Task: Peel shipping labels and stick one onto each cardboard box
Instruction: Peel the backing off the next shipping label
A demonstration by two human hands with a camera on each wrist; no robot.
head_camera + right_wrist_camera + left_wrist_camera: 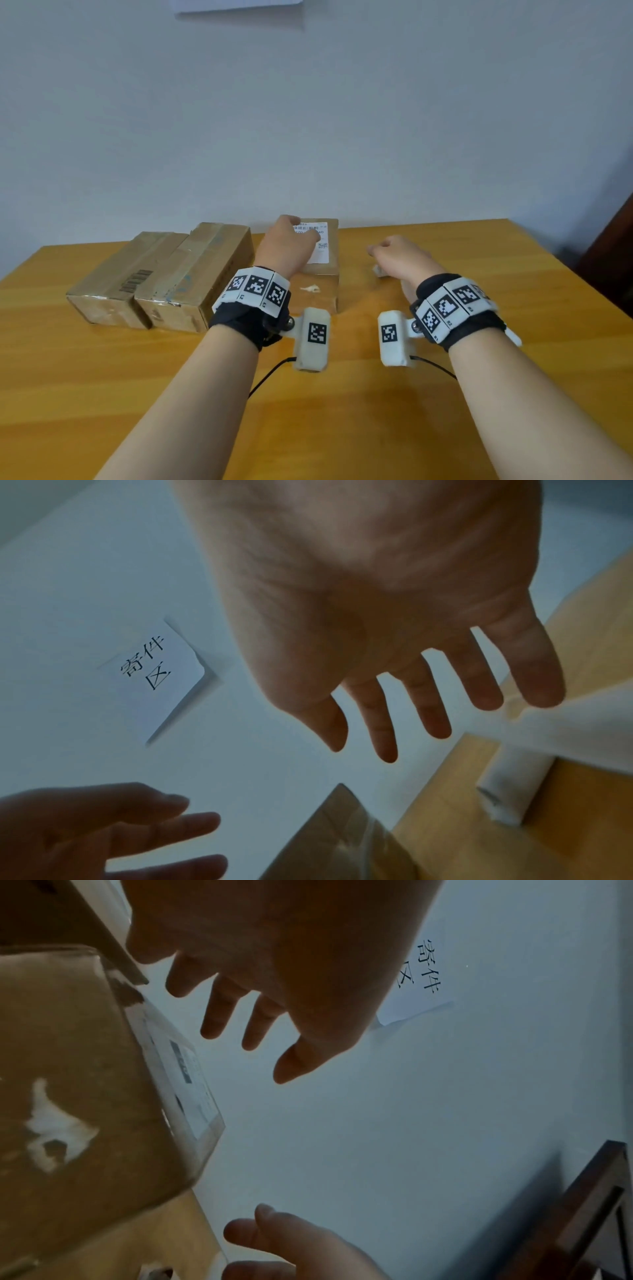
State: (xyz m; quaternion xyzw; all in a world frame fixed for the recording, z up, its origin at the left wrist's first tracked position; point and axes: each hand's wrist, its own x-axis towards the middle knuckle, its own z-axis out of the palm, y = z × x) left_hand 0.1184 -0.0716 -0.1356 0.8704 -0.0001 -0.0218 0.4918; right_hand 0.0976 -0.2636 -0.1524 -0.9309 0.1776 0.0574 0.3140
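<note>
Three brown cardboard boxes stand in a row at the back of the table: a left box [113, 281], a middle box [202, 270] and a right box [322, 284]. A white shipping label [320, 248] [186, 1080] lies on top of the right box [75, 1069]. My left hand [298, 233] [232, 1015] hovers over that label with straight, spread fingers and holds nothing. My right hand [387, 250] [428, 718] is open over the table to the right of that box. A white roll of labels [510, 783] [378, 270] lies under it.
The boxes stand close to a pale wall, where a paper sign [154, 669] [421, 969] hangs. Dark wooden furniture [613, 246] stands past the yellow table's [342, 411] right edge. A torn white paper scrap [310, 288] clings to the right box's top near its front edge.
</note>
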